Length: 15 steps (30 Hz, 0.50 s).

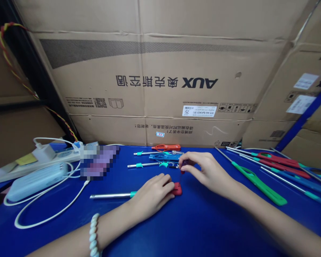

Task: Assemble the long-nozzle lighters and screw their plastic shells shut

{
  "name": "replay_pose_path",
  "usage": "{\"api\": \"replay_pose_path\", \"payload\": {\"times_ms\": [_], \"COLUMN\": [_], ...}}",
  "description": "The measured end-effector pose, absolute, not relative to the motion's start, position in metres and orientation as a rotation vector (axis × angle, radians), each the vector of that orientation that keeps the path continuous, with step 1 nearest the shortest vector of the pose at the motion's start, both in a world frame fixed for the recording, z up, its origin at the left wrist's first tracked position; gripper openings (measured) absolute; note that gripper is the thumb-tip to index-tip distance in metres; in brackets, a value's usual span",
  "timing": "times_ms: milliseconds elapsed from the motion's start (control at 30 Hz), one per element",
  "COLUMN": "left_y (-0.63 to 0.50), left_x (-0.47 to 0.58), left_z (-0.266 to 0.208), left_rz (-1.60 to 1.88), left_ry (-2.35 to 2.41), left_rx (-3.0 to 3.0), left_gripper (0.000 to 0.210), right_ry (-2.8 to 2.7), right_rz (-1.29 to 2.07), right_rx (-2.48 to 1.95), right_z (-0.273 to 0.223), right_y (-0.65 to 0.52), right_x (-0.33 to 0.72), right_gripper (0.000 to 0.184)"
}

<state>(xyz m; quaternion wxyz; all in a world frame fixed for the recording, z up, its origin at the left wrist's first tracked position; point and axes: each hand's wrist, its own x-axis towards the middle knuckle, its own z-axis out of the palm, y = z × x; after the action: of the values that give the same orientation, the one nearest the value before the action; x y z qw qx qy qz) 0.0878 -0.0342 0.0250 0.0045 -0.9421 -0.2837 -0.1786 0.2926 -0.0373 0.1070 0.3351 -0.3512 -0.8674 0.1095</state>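
Note:
My left hand [155,194] is closed over a long-reach lighter lying on the blue table, pressing it down. The lighter's metal tube [111,196] sticks out to the left with a teal collar, and its red handle end [178,189] shows at the right of my fingers. My right hand [200,166] pinches the dark red handle of a small screwdriver [184,166]. The screwdriver stands nearly upright, its thin shaft reaching down to the red handle end. Whether the tip sits in a screw is too small to tell. My left fingers hide the middle of the lighter.
Behind my hands lie lighter parts: an orange shell [167,147], a blue shell [163,156] and tubes. Several lighters, including a green one [259,182], lie at right. A power bank [37,181], phone [100,162] and cables lie left. Cardboard [160,53] walls the back.

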Motion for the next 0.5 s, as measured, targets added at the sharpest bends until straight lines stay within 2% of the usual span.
{"api": "replay_pose_path", "payload": {"times_ms": [500], "left_y": [-0.034], "left_x": [0.0883], "left_z": [0.025], "left_rz": [-0.597], "left_ry": [-0.862], "left_rx": [-2.923], "left_gripper": [0.012], "right_ry": [-2.203], "right_rz": [0.254], "right_rx": [-0.979], "right_z": [0.1027], "right_y": [-0.0403], "right_x": [0.2877], "right_gripper": [0.007]}}
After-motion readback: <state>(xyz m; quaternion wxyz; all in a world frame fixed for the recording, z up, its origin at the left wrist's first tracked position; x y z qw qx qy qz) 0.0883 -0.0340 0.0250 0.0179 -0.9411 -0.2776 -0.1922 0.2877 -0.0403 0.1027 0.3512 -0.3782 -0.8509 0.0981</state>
